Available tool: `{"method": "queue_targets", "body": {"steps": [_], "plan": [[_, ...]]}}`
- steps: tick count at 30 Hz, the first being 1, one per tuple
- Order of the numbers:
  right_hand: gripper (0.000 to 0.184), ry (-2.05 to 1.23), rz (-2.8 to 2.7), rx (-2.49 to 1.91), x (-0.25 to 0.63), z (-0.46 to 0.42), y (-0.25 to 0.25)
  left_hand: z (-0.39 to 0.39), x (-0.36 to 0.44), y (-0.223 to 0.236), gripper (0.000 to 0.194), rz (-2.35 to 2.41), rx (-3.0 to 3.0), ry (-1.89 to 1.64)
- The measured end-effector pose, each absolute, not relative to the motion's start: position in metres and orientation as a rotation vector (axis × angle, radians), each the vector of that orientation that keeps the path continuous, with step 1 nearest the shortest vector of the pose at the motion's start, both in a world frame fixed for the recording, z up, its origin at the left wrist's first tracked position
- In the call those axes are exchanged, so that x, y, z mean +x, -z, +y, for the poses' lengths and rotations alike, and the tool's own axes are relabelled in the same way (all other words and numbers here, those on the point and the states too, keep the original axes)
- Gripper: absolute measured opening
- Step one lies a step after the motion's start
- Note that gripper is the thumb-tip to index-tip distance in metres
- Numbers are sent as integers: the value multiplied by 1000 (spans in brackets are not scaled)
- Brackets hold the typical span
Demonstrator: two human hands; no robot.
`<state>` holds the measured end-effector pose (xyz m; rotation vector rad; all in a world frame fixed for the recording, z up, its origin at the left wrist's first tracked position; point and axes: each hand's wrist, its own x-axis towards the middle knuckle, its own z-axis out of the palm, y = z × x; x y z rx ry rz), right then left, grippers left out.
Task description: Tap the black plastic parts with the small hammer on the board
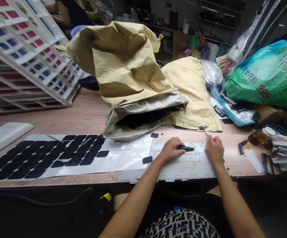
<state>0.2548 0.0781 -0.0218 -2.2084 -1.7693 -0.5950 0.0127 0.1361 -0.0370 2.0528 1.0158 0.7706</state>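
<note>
- From my remote seat I see the left hand [170,149] closed in a pinch, fingertips gripping one end of a slim black piece [189,148].
- That piece points right from my pinch, its long axis running roughly across the table towards the other hand; the left hand is the nearer one, already touching it.
- My right hand [215,150] is wrapped around a small hammer [207,132], fingers closed on the handle. The head, apparently metal with a yellowish face, points away from me, beyond and to the right of the black piece's free end.
- Beneath both grips I have a flat grey board [193,158], scuffed, its near edge notched, with glossy clear film or tape across it.
- Left of my pinch, rounded flat black pads [70,150] sit in rows on a smooth white sheet [125,159].
- Beyond the left grip, a creased tan sack [130,69] gapes open, its woven-looking greyish lining turned out, dark contents inside that I cannot make out.
- Beyond the hammer lies a second tan sack [191,89], its surface wrinkled.
</note>
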Motion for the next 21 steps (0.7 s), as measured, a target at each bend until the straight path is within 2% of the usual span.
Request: {"method": "queue_targets", "body": {"steps": [10,16,21], "plan": [[40,503,-1710,-2286,254,81,21,137,13,36,17,1006,2054,-785],[39,-13,-1528,-2339,255,81,-4,138,14,34,17,1017,2061,-794],[43,-382,-1446,-1904,233,40,-24,139,13,37,12,992,2068,-823]]}}
